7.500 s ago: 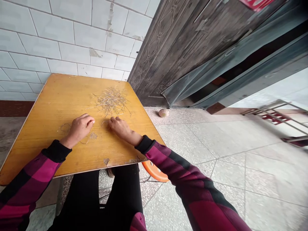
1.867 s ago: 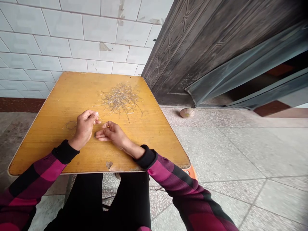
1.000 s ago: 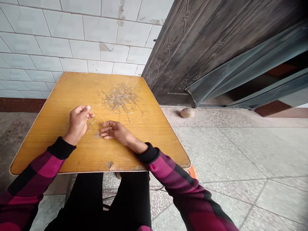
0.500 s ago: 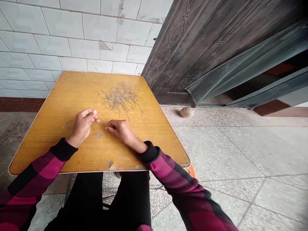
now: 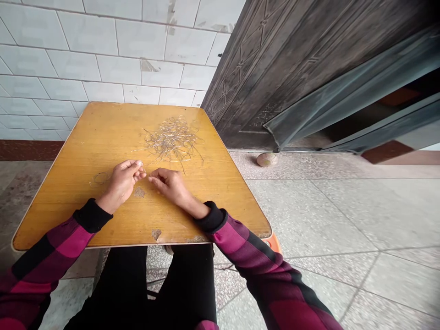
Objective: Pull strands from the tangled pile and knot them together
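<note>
My left hand (image 5: pixel 123 180) and my right hand (image 5: pixel 169 183) meet fingertip to fingertip over the middle of a worn wooden table (image 5: pixel 103 133). Both pinch a thin wire strand (image 5: pixel 145 173) that is barely visible between them. A tangled pile of thin silvery wires (image 5: pixel 172 139) lies on the table just beyond my hands. A small coiled loop of wire (image 5: pixel 100 178) rests on the table to the left of my left hand. Chipped patches mark the tabletop near my wrists.
A white tiled wall (image 5: pixel 103 50) stands behind the table. A dark metal door (image 5: pixel 292 68) rises at the right. A small round object (image 5: pixel 266 159) lies on the floor by the door. An orange stool edge (image 5: pixel 273 244) shows beneath the table's right corner.
My hands have come together: the left one lowered from its raised pull, and the right one moved up and left until the fingertips nearly touch.
</note>
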`<action>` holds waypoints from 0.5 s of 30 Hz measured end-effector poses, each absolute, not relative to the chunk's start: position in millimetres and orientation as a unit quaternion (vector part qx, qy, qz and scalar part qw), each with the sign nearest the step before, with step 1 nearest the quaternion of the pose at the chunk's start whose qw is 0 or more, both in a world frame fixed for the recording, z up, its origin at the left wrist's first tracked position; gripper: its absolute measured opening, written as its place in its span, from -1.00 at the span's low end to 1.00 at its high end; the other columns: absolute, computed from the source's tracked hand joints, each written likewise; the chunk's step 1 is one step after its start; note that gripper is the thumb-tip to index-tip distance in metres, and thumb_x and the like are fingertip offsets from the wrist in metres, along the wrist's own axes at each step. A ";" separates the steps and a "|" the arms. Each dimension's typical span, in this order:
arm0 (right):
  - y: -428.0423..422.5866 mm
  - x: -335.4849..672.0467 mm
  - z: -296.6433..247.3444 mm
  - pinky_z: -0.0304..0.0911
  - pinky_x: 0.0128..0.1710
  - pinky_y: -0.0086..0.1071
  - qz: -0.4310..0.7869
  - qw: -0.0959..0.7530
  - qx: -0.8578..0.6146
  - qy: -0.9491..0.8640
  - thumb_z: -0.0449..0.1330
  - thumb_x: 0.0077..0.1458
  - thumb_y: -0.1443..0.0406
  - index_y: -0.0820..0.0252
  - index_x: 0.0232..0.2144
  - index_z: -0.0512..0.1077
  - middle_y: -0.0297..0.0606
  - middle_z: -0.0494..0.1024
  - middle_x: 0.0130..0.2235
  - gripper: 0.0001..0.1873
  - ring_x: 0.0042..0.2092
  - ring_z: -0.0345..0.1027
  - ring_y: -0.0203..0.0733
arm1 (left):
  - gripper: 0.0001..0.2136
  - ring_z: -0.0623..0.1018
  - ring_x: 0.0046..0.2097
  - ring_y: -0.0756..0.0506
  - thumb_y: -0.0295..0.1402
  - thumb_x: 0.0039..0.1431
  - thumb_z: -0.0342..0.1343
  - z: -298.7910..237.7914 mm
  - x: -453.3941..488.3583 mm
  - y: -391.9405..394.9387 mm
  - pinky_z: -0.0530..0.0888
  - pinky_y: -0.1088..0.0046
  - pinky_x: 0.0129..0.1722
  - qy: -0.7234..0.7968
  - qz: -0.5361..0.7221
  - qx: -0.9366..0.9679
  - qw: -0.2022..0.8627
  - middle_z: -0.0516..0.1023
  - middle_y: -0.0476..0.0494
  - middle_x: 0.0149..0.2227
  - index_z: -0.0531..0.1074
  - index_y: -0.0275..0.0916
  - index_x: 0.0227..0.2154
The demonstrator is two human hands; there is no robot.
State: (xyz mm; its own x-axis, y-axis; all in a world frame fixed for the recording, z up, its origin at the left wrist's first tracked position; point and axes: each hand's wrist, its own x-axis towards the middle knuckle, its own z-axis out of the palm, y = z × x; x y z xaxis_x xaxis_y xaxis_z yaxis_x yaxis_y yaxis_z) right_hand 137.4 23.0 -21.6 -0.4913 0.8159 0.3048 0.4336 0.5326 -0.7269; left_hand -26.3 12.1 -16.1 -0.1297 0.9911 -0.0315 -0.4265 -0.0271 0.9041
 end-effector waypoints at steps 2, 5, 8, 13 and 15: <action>23.9 137.0 -20.1 0.07 -0.44 -0.46 0.308 0.344 -0.382 -0.801 0.10 0.20 0.18 0.24 -0.38 0.45 -0.36 0.41 -0.56 -0.74 -0.49 0.22 -0.35 | -0.83 0.37 -0.48 0.09 -0.36 -0.07 0.28 -18.0 -22.1 10.1 0.38 0.54 -0.42 0.401 0.613 0.347 0.586 0.39 -0.01 -0.51 0.41 -0.33 -0.54; 27.4 136.8 -23.7 0.11 -0.43 -0.47 0.339 0.356 -0.381 -0.783 0.07 0.22 0.14 0.23 -0.40 0.46 -0.34 0.44 -0.53 -0.68 -0.48 0.25 -0.35 | -0.85 0.39 -0.44 0.08 -0.38 -0.06 0.28 -19.0 -18.4 7.6 0.37 0.55 -0.40 0.392 0.602 0.349 0.602 0.41 -0.03 -0.47 0.42 -0.33 -0.54; 32.3 137.0 -31.1 0.15 -0.45 -0.48 0.408 0.357 -0.375 -0.752 0.05 0.22 0.09 0.24 -0.44 0.43 -0.33 0.46 -0.53 -0.64 -0.51 0.26 -0.37 | -0.87 0.40 -0.43 0.07 -0.37 -0.04 0.25 -16.9 -20.1 6.4 0.37 0.54 -0.38 0.414 0.590 0.357 0.594 0.45 -0.06 -0.43 0.46 -0.34 -0.51; 35.7 137.5 -34.8 0.18 -0.49 -0.49 0.496 0.360 -0.381 -0.692 0.10 0.15 0.04 0.23 -0.49 0.39 -0.33 0.46 -0.54 -0.62 -0.54 0.27 -0.38 | -0.84 0.43 -0.47 0.06 -0.33 -0.07 0.26 -12.3 -28.2 6.4 0.38 0.50 -0.40 0.462 0.566 0.399 0.554 0.49 -0.06 -0.40 0.50 -0.32 -0.43; 35.0 137.9 -33.3 0.18 -0.49 -0.48 0.498 0.364 -0.378 -0.690 0.09 0.16 0.06 0.23 -0.50 0.38 -0.32 0.45 -0.53 -0.62 -0.53 0.27 -0.38 | -0.83 0.44 -0.48 0.05 -0.34 -0.11 0.28 -12.0 -29.4 6.3 0.38 0.50 -0.40 0.465 0.550 0.423 0.550 0.49 -0.06 -0.44 0.51 -0.32 -0.45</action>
State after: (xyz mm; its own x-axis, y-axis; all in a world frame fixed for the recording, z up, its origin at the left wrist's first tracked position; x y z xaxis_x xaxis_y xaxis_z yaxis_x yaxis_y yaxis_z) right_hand 137.9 35.0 -33.3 -0.4482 0.8850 0.1261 0.1596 0.2180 -0.9628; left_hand -29.4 6.3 -12.0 -0.0378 0.9982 -0.0460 -0.2105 0.0371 0.9769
